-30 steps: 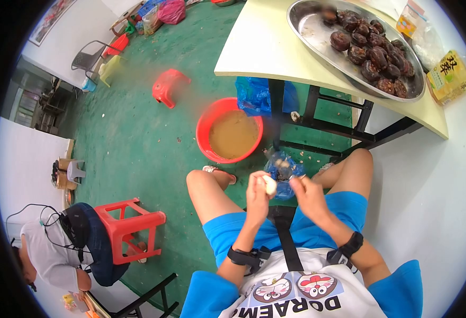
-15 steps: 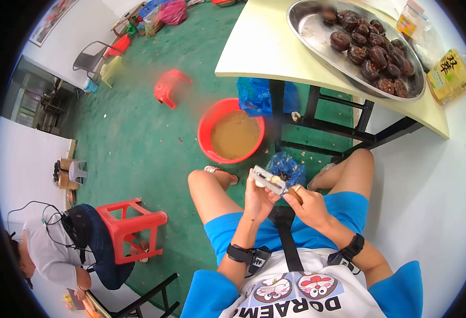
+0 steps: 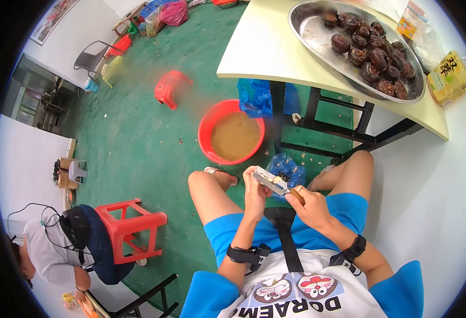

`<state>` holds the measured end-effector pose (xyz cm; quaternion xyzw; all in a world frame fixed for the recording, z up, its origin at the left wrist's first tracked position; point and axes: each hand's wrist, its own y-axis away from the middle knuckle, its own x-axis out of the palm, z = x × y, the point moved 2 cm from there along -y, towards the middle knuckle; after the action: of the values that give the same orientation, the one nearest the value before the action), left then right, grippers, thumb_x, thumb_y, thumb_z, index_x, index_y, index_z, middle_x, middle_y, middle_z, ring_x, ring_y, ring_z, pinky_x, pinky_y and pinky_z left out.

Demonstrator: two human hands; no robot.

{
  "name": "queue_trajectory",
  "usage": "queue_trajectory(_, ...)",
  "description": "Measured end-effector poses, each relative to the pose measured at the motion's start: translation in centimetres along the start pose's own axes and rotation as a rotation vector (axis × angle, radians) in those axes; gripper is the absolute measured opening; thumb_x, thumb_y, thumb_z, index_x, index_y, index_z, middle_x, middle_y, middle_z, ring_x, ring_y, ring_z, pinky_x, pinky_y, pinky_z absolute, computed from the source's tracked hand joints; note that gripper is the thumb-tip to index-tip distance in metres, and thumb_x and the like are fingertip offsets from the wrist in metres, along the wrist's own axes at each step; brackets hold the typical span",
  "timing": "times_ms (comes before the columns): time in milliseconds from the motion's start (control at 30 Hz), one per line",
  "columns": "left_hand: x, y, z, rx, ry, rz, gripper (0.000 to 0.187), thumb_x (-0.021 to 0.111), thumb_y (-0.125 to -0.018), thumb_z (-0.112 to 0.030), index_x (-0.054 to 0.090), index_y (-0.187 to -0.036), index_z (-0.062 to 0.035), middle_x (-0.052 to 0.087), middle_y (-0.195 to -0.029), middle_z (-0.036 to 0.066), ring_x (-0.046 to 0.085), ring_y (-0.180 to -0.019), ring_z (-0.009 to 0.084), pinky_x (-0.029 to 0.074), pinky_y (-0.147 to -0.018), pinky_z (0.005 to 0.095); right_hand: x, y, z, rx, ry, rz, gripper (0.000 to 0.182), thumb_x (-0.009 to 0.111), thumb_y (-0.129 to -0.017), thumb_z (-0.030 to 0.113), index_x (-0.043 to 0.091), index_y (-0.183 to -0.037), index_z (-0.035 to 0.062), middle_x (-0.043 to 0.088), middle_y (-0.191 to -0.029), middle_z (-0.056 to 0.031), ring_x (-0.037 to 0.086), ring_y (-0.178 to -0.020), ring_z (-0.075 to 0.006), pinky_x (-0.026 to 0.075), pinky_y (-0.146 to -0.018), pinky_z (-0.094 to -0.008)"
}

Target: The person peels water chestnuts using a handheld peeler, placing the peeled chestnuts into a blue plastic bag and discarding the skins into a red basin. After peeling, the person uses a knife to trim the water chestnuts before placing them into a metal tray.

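Note:
My right hand (image 3: 311, 205) is closed around the brown handle of a peeling knife (image 3: 269, 179) with a wide, slotted metal blade. Behind the blade, the fingers of my left hand (image 3: 255, 195) are curled on a small pale peeled piece (image 3: 277, 180), partly hidden by the metal. Both hands are above my lap, between my knees. Just beyond them on the floor lies a blue plastic bag (image 3: 291, 168) with dark scraps in it.
A red basin (image 3: 205, 135) of murky water stands ahead. On the table (image 3: 259, 42), a metal tray (image 3: 315, 40) holds several dark-brown round bulbs beside a yellow packet (image 3: 449, 79). Red stools (image 3: 129, 217) stand left, where another person (image 3: 58, 244) sits.
My left hand and the knife's blade end have shifted slightly, and the blade is tilted differently. The pale piece shows less on its left side. My right hand keeps its grip.

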<state>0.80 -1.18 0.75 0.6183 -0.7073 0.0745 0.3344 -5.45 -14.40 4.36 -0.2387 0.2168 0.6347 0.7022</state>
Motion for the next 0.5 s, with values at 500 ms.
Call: queue_trajectory(500, -0.8, -0.4, -1.7, -0.084, 0.141, 0.138, 0.043, 0.049, -0.083, -0.012, 0.035, -0.122, -0.0023, 0.052, -0.107, 0.009, 0.052, -0.081, 0.0118, 0.039, -0.06, 0.023, 0.0, -0.5, -0.7, 0.158, -0.201, 0.016, 0.029, 0.051, -0.083, 0.03, 0.055, -0.081, 0.0014, 0.055, -0.057, -0.0137, 0.056, -0.052, -0.0293, 0.042, -0.047, -0.0344)
